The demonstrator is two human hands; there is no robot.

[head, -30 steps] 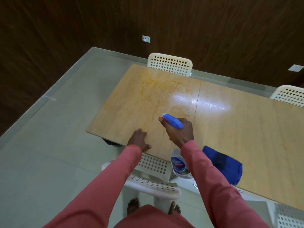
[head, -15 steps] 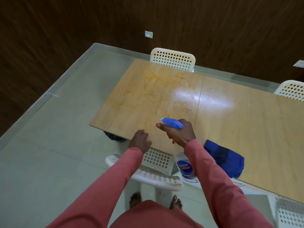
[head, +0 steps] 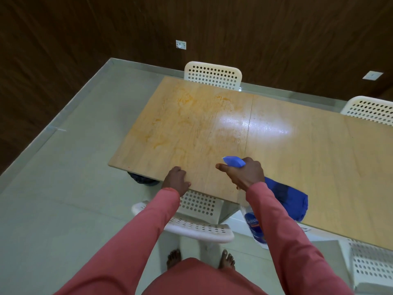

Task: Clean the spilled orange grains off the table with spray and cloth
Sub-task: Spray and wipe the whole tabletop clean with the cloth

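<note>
Spray bottle: clear body with blue label, blue trigger head pointing far-left, held above the table's near edge. Cloth: blue, crumpled, lying on the table at the near edge, just right of the bottle. Orange grains: thin smeared residue spread across the table's left section.

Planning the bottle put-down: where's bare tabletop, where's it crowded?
Free: the right half of the table, from the centre seam to the far-right chair. Crowded: near edge, with left hand, right hand holding the bottle, and cloth. Orange residue covers the left half.
</note>
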